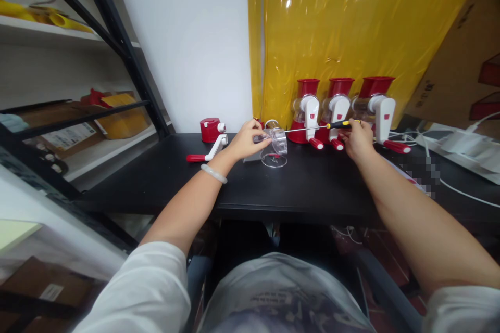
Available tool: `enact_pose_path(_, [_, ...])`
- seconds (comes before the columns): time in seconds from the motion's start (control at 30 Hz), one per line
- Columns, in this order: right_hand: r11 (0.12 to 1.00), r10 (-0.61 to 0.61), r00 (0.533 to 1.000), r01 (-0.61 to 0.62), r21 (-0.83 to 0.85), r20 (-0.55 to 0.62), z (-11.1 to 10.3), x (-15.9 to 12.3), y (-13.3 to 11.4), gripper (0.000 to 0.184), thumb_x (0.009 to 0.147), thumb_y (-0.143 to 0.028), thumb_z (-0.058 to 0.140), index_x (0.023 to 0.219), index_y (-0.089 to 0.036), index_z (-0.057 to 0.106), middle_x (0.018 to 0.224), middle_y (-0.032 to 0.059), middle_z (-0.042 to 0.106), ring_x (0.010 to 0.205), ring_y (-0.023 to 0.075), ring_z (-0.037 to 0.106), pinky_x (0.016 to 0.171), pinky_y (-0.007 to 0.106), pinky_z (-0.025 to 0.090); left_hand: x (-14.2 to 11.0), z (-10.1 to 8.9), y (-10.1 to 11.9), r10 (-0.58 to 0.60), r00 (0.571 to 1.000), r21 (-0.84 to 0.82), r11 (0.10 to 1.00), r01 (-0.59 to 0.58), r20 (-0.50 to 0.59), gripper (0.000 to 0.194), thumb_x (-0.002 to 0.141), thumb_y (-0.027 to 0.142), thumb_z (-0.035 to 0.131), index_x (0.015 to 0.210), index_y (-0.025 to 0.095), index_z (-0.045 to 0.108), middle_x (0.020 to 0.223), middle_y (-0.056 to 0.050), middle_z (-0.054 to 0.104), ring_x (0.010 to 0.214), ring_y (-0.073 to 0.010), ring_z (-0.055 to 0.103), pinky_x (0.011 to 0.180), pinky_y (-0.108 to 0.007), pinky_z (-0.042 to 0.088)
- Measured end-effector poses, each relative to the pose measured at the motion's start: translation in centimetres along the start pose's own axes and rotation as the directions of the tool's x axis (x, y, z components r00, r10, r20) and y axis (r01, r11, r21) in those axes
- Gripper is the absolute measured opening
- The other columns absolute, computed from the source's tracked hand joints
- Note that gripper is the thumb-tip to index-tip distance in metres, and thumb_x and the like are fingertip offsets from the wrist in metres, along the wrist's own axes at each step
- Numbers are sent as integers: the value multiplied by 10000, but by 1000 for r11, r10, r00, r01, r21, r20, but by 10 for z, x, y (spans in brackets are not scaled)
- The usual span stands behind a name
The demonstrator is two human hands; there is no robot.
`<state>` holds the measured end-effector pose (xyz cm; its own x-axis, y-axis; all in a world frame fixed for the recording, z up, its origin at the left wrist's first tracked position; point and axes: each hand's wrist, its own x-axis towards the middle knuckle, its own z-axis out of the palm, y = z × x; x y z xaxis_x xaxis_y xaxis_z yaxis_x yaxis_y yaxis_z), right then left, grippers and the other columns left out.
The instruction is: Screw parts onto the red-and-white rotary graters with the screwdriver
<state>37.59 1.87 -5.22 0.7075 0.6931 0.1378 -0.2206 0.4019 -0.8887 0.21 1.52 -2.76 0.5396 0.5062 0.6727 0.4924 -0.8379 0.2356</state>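
My left hand (250, 141) grips a clear plastic grater housing (278, 141), tilted on its side above the black table (312, 182). In my right hand (358, 139) is a screwdriver (339, 125) with a black and yellow handle. Its long shaft points left, with the tip at or close to the housing; contact is too small to tell. Just behind the housing stands a metal grater drum (272, 125). To the left of my left hand sit a red base part (210, 130) and a white crank with a red handle (213, 150).
Three red and white rotary graters (308, 109) stand at the back, beside my right hand. White cables and a power strip (457, 145) lie at the right. A black-framed shelf (117, 26) rises at the left, and a yellow plastic sheet (332, 26) hangs behind.
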Motion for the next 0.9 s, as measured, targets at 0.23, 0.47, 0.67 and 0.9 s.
enact_pose_path(0.23, [994, -94, 995, 92, -61, -22, -2, -1, 1, 357, 958, -459, 820, 980, -261, 524, 636, -91, 527, 430, 79, 499, 361, 144, 422, 1, -1, 1, -26, 1000, 5, 1000, 26, 14, 211, 986, 411, 778, 902, 219, 804, 1076, -82, 598, 1123, -294, 616, 1112, -540, 525])
enact_pose_path(0.47, [1000, 12, 1000, -12, -7, 6, 1, 2, -3, 236, 1012, -301, 722, 932, -260, 504, 654, -65, 584, 478, 96, 581, 406, 145, 498, 0, -1, -1, -11, 1000, 5, 1000, 11, 14, 203, 992, 421, 772, 935, 229, 807, 1109, -85, 623, 1135, -293, 620, 1126, -542, 524])
enact_pose_path(0.67, [998, 61, 998, -61, 21, -18, 3, -7, -11, 190, 998, -219, 689, 944, -248, 510, 660, -60, 604, 488, 109, 623, 430, 160, 524, 0, -1, -1, -11, 1000, 15, 1000, 11, 14, 197, 990, 405, 774, 930, 221, 808, 1104, -87, 624, 1134, -285, 624, 1133, -524, 523])
enact_pose_path(0.9, [997, -36, 999, 35, -69, -21, 0, -6, -3, 330, 983, -443, 788, 1034, -253, 524, 627, -82, 579, 441, 91, 559, 385, 132, 455, 0, 0, -2, 0, 1000, 0, 1000, 0, 2, 201, 981, 412, 784, 914, 225, 808, 1090, -87, 624, 1111, -284, 631, 1106, -519, 542])
